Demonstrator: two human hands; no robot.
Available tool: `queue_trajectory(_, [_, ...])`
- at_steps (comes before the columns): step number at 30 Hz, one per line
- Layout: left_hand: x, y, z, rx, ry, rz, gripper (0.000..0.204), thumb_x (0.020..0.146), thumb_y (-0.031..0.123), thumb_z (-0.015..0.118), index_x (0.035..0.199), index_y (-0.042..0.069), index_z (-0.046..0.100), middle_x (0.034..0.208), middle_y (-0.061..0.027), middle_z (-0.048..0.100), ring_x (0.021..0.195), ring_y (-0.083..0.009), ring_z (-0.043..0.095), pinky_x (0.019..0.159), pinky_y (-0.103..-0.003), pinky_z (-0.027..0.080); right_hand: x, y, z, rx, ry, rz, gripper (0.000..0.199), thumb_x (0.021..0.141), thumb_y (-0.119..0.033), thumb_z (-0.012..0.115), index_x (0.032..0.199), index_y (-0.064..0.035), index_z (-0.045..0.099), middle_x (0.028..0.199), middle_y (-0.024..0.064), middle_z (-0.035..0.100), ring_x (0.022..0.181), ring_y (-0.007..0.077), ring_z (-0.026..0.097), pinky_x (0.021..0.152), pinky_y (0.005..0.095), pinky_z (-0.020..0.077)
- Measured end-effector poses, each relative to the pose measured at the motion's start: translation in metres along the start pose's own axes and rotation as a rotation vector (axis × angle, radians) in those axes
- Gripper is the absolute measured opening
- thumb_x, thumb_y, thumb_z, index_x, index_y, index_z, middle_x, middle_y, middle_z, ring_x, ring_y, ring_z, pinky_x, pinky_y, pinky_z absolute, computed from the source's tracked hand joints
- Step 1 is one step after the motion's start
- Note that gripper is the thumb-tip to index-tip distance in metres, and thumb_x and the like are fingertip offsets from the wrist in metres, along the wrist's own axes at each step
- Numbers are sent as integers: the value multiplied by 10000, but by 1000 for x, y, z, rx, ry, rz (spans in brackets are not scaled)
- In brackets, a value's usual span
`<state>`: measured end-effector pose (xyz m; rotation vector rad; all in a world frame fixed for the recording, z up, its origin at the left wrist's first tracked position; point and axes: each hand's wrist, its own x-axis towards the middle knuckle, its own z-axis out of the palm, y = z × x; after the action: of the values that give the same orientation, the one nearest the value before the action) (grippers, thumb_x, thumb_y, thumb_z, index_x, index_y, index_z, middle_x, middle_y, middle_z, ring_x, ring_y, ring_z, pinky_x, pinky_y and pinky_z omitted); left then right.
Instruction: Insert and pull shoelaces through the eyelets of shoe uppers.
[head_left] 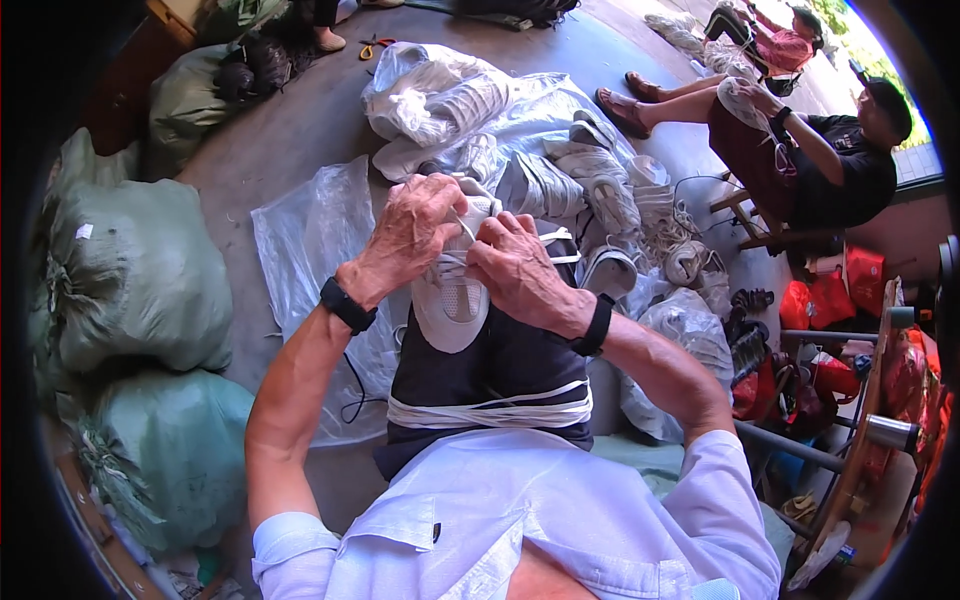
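A white sneaker point(450, 312) with a perforated toe rests on my dark-trousered lap, its toe toward me. My left hand point(412, 230) is closed at the shoe's upper left side, pinching a white shoelace point(465, 230) that runs over the tongue. Closed against the eyelets on the other side, my right hand point(522, 268) has its fingertips on the lacing; what lies under them is partly hidden. White lace ends stick out beyond its knuckles. Across my thighs lies a bundle of loose white laces point(490, 412).
Ahead on the floor are stacked white shoes point(540, 185) and clear plastic sheeting point(310, 240). Stuffed green sacks point(150, 280) stand at left. A seated co-worker point(830, 160) holds a white shoe at right. Near my right elbow is a rack point(830, 460) with red bags.
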<state>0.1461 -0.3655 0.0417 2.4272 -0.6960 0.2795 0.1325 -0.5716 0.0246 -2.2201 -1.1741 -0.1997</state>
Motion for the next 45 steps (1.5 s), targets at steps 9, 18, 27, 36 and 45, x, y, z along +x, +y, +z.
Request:
queue_trajectory(9, [-1, -4, -2, -14, -50, -21, 221, 763, 72, 720, 930, 72, 575, 1155, -123, 626, 1162, -331, 557, 1000, -463, 410, -1, -3, -5, 123, 18, 342, 126, 852, -42, 646, 935, -50, 553, 732, 95, 600, 695, 305, 589, 743, 401, 415])
queue_trajectory(18, [-4, -3, -15, 137, 87, 86, 93, 795, 86, 695, 831, 60, 613, 1200, -94, 605, 1172, -290, 543, 1002, -457, 372, -25, 27, -46, 291, 73, 558, 134, 802, -60, 702, 916, -9, 652, 723, 109, 653, 667, 229, 625, 638, 344, 462])
queue_trajectory(27, [-68, -86, -185, 551, 220, -223, 52, 787, 62, 678, 789, 48, 628, 1236, -96, 608, 1165, -318, 543, 969, -408, 428, -36, 28, -58, 494, -8, 528, 155, 814, -78, 708, 953, -16, 679, 758, 76, 651, 688, 151, 597, 658, 296, 483])
queue_trajectory(36, [-204, -212, -350, 767, 373, -585, 125, 833, 156, 705, 872, 40, 679, 1257, -116, 615, 1155, -310, 578, 978, -388, 436, -1, 9, 0, 193, 175, 166, 283, 762, -65, 693, 1027, -92, 595, 1008, 119, 561, 982, 293, 516, 835, 418, 356])
queue_trajectory(45, [-106, -143, -187, 728, 196, -458, 323, 780, 113, 730, 1087, 73, 637, 1329, -152, 514, 1239, -341, 496, 1046, -433, 397, -4, 13, 0, -7, 86, 103, 139, 824, -51, 646, 926, -128, 592, 931, 94, 505, 907, 287, 481, 798, 402, 355])
